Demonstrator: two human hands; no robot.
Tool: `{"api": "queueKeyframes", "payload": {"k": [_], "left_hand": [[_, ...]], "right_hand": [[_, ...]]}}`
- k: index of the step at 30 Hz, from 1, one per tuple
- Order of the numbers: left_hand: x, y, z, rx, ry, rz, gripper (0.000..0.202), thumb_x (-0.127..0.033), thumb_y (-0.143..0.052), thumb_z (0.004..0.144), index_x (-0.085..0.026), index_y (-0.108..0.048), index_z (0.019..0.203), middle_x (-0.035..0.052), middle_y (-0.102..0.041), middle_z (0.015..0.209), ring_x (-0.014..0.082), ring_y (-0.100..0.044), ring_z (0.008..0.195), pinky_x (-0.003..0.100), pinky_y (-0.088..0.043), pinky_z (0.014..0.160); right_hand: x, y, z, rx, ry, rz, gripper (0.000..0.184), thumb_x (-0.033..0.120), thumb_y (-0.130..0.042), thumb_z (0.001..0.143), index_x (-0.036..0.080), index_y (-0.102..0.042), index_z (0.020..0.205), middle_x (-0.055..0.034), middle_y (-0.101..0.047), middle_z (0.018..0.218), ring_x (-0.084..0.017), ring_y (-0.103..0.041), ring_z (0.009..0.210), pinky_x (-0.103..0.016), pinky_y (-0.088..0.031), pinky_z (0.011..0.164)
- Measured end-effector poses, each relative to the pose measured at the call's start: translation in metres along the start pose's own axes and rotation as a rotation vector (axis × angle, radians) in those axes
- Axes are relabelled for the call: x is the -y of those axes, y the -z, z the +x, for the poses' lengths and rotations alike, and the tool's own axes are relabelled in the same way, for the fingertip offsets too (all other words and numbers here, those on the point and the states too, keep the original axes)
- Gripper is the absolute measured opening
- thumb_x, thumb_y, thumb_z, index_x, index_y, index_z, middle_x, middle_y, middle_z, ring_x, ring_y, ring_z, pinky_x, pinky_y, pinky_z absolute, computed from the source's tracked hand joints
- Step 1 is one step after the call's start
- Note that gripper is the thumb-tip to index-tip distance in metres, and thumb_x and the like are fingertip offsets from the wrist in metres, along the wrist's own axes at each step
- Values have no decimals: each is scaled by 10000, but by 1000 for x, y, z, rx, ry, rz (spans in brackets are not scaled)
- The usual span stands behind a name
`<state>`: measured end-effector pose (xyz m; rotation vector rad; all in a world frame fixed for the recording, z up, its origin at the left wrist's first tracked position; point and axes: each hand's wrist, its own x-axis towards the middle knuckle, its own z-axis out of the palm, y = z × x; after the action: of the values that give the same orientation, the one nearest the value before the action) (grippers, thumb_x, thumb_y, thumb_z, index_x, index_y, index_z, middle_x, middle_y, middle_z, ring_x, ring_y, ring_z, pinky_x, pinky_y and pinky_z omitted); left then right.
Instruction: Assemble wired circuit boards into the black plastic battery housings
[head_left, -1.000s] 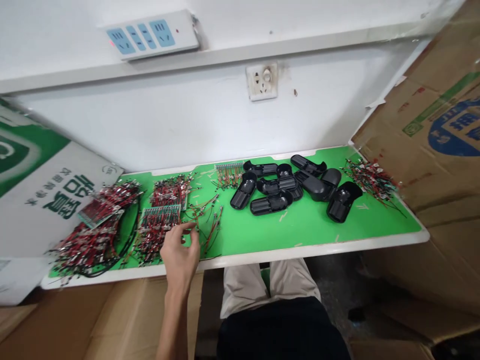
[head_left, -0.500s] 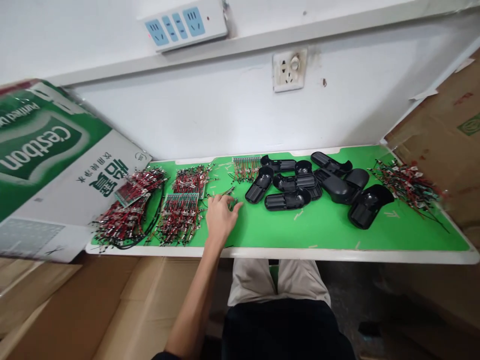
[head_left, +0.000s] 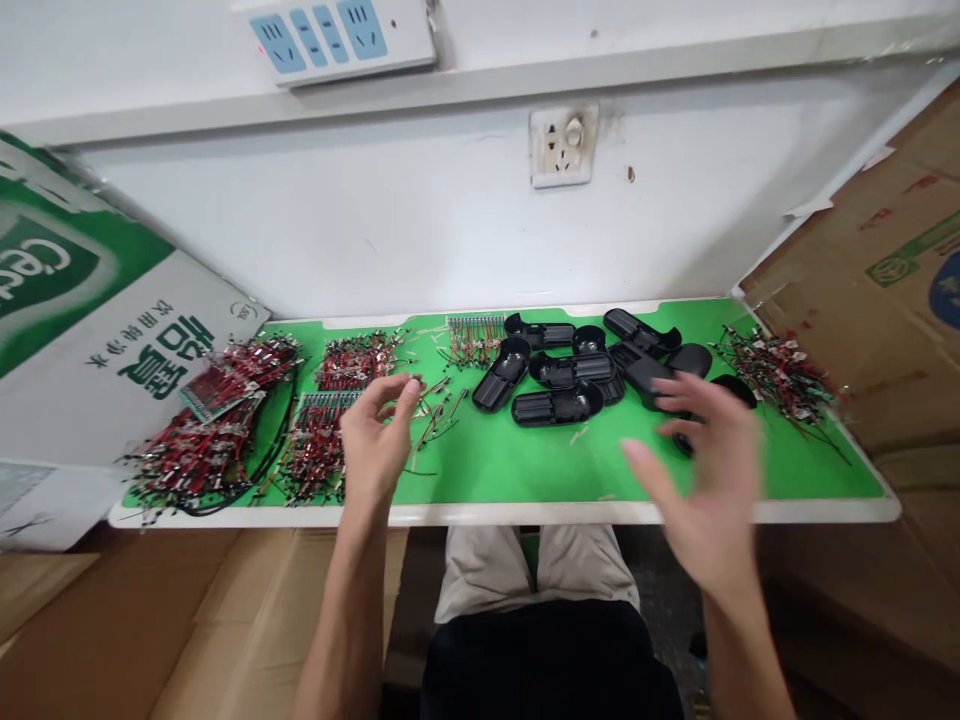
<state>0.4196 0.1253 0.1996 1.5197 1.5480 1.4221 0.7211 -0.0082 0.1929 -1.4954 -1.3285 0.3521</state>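
My left hand (head_left: pixel 377 432) is over the left half of the green work surface, thumb and index finger pinched together. Whatever may be between the fingertips is too small to make out. Beside it lie a few loose wired pieces (head_left: pixel 441 418). Just to its left are bunches of red-wired circuit boards (head_left: pixel 319 445). My right hand (head_left: pixel 709 475), smeared by motion, hovers in front of the black plastic shells on the right, fingers apart and nothing visible in it. It partly hides one shell (head_left: pixel 735 390). More black shells (head_left: pixel 559 404) lie in the middle.
Against the green and white carton (head_left: pixel 161 300) rests a big heap of wired boards (head_left: pixel 199 445). Another wire bundle (head_left: pixel 780 375) sits at the right end, near a brown carton (head_left: pixel 892 330). A white wall (head_left: pixel 420 220) with a socket (head_left: pixel 562 146) stands behind the table (head_left: pixel 510 513).
My right hand has come into view over the right side. My left hand has shifted left, uncovering the loose wired pieces. The camera view has turned slightly right.
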Motion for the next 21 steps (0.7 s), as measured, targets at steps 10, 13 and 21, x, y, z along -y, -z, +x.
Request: {"api": "queueKeyframes", "payload": {"k": [10,13,21], "left_hand": [[14,13,10,224,271,-93,479,-536,-889,652,-138,-727,866,57,-734,756,172,-708,658,272,-593,636],[18,7,-2,350,387,-80,546,-570,-893,637,-124,-708,892,67,-735,768,217,-730,636,324,-623,605],[15,-9,-18,345,527,-274,547,-568,-901,636,-138,-674,887,62,-732,822,194,-742,659,314,-645,644]], "right_hand": [[-80,-78,28,132,113,-214,831,625,-673,928,262,-328,1592,-154,-481,1438,-403,-436,1290,-638,-361,1117],[-75,-79,22,107,111,-177,809,602,-702,914,258,-374,1569,-151,-473,1370,-386,-454,1280,-603,-393,1121],[-65,-71,3,138,60,-47,496,506,-710,932,242,-527,1311,-150,-469,1334,-348,-517,1308,-551,-426,1143]]}}
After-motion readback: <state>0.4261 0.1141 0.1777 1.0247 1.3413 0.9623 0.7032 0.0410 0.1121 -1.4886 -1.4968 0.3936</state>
